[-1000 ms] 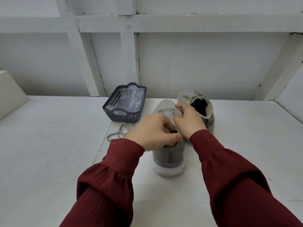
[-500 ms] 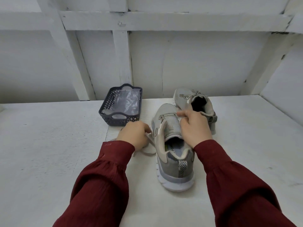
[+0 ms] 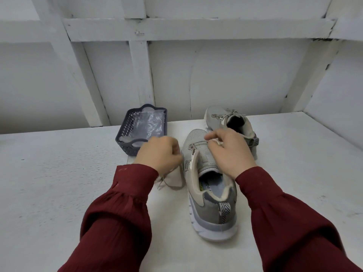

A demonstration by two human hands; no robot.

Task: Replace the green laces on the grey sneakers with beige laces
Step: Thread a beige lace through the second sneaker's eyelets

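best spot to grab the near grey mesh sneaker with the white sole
Probably the heel collar beside the striped pull tab, from the near side. The near grey mesh sneaker stands upright with its heel toward you and its mouth open, so a hand can hook inside.

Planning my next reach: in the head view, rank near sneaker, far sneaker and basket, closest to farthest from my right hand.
1. near sneaker, under the right hand, touching.
2. far sneaker, just behind.
3. basket, far left, past the left hand.
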